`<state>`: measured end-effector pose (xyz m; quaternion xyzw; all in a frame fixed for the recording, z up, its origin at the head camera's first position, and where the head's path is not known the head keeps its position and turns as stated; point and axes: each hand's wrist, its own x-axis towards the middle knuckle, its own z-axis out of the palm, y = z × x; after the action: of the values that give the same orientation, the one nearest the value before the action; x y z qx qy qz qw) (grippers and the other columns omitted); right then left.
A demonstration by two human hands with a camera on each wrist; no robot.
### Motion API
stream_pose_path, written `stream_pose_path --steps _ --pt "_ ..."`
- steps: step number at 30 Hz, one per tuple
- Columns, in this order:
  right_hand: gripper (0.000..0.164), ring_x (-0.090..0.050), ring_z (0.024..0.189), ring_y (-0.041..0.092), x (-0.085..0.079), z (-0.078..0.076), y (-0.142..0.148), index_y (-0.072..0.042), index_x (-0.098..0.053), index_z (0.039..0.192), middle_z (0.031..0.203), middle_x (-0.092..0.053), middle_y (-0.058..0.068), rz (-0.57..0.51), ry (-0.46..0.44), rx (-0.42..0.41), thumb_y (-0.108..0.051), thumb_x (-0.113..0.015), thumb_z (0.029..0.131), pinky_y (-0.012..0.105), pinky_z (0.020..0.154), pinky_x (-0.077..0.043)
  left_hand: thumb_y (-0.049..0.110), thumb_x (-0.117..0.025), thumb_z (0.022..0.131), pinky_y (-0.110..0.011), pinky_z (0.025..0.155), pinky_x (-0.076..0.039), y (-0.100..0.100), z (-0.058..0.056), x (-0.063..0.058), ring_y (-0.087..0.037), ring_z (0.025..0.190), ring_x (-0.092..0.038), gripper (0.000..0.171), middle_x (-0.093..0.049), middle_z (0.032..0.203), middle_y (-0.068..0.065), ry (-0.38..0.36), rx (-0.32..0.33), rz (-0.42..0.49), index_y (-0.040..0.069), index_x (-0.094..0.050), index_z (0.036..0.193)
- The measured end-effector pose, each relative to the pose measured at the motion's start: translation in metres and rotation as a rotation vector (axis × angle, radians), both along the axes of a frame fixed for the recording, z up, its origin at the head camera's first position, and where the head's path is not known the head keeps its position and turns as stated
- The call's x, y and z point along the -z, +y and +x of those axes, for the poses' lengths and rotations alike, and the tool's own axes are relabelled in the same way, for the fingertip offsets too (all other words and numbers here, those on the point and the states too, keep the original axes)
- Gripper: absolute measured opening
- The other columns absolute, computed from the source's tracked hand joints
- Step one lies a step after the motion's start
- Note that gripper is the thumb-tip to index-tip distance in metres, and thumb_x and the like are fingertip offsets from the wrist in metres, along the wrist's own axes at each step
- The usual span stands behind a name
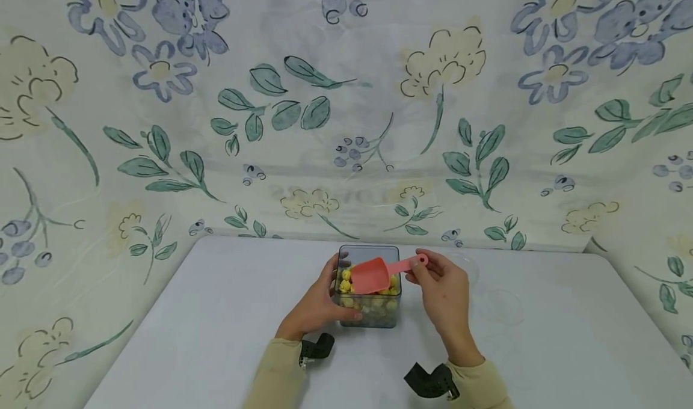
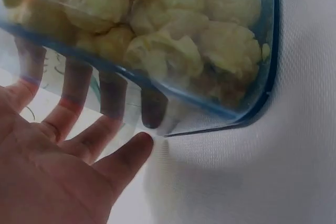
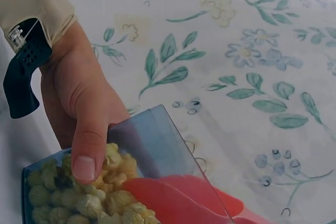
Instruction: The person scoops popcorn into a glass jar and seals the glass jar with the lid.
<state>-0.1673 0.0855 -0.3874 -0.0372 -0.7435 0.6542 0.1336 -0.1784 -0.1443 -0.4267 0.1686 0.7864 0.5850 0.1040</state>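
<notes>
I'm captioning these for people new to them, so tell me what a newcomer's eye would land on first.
Probably the pink scoop, just below the middle of the head view, its bowl over the yellow popcorn and its handle in the right hand. Next, perhaps, the see-through container of popcorn, held at its left side by the left hand. Behind the white table, the flowered cloth fills the upper half.

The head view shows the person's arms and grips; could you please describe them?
The left sleeve and right sleeve are beige. A black left bracket and right bracket, both curved, sit at the wrists with small shiny fittings. The left grip and right grip are ungloved; no cables show.
</notes>
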Motion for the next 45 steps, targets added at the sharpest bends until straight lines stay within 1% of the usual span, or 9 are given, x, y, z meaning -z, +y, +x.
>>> stream_pose_path --steps 5,11,14,23,30,33,41,43,45 --pt "0.029 -0.067 0.074 0.015 -0.002 0.002 0.001 -0.005 -0.065 0.109 0.091 -0.066 0.010 0.040 0.071 0.036 -0.022 -0.067 0.086 0.023 0.067 -0.053 0.012 -0.082 0.069 -0.049 0.104 -0.030 0.000 -0.003 0.006 -0.026 0.138 -0.018 0.109 -0.019 0.152 -0.009 0.013 0.010 0.010 0.018 -0.008 0.149" --pt "0.033 -0.067 0.072 0.011 -0.005 0.007 -0.003 -0.003 -0.065 0.110 0.090 -0.067 0.008 0.128 0.263 0.082 -0.024 -0.067 0.085 0.019 0.069 -0.052 0.019 -0.086 0.064 -0.049 0.103 -0.032 -0.003 -0.013 0.026 -0.016 0.134 -0.028 0.110 -0.027 0.148 -0.002 0.020 -0.001 0.024 0.038 -0.013 0.144" --pt "0.031 -0.066 0.071 0.012 -0.005 0.009 -0.006 -0.001 -0.065 0.110 0.090 -0.068 0.008 0.182 0.379 0.098 -0.019 -0.067 0.085 0.017 0.069 -0.051 0.024 -0.087 0.063 -0.048 0.101 -0.035 -0.004 -0.016 0.031 -0.014 0.132 -0.030 0.111 -0.027 0.148 -0.001 0.033 -0.005 0.012 0.042 -0.012 0.143" --pt "0.027 -0.066 0.070 0.015 -0.009 0.007 -0.007 0.001 -0.067 0.107 0.089 -0.070 0.009 0.305 0.569 0.143 -0.012 -0.069 0.083 0.013 0.071 -0.049 0.025 -0.087 0.063 -0.046 0.100 -0.036 -0.004 -0.018 0.029 -0.017 0.129 -0.035 0.113 -0.033 0.143 0.006 0.056 -0.014 -0.023 0.040 -0.010 0.144" --pt "0.029 -0.066 0.074 0.018 -0.009 0.007 -0.009 0.000 -0.068 0.106 0.089 -0.069 0.007 0.427 0.708 0.155 -0.006 -0.074 0.077 0.014 0.073 -0.049 0.015 -0.084 0.067 -0.052 0.103 -0.030 -0.005 -0.019 0.028 -0.022 0.133 -0.029 0.112 -0.028 0.147 -0.005 0.041 0.007 -0.023 0.030 -0.007 0.147" --pt "0.033 -0.065 0.075 0.016 -0.007 0.007 -0.009 -0.002 -0.068 0.106 0.089 -0.069 0.005 0.455 0.771 0.145 -0.003 -0.076 0.074 0.018 0.073 -0.050 0.016 -0.084 0.067 -0.052 0.102 -0.031 -0.004 -0.019 0.028 -0.021 0.134 -0.029 0.112 -0.029 0.146 -0.003 0.035 0.008 -0.021 0.030 -0.007 0.147" --pt "0.038 -0.065 0.077 0.015 -0.007 0.007 -0.012 -0.003 -0.068 0.107 0.092 -0.069 0.005 0.479 0.856 0.113 0.002 -0.077 0.070 0.024 0.071 -0.052 0.028 -0.086 0.064 -0.046 0.100 -0.036 -0.006 -0.016 0.033 -0.019 0.131 -0.034 0.113 -0.033 0.143 0.005 0.038 0.002 -0.015 0.028 -0.010 0.148" --pt "0.037 -0.065 0.076 0.015 -0.006 0.007 -0.013 -0.002 -0.068 0.106 0.091 -0.068 0.006 0.485 0.875 0.102 0.002 -0.076 0.070 0.024 0.070 -0.052 0.024 -0.085 0.066 -0.047 0.100 -0.035 -0.005 -0.013 0.025 -0.020 0.131 -0.034 0.111 -0.032 0.143 0.002 0.029 0.008 -0.008 0.029 -0.010 0.148" --pt "0.035 -0.065 0.075 0.016 -0.005 0.006 -0.014 -0.001 -0.068 0.105 0.090 -0.068 0.006 0.494 0.899 0.097 0.002 -0.076 0.071 0.024 0.068 -0.052 0.024 -0.085 0.066 -0.045 0.099 -0.037 -0.005 -0.013 0.025 -0.018 0.129 -0.035 0.111 -0.033 0.143 0.003 0.023 0.011 -0.001 0.033 -0.009 0.147"
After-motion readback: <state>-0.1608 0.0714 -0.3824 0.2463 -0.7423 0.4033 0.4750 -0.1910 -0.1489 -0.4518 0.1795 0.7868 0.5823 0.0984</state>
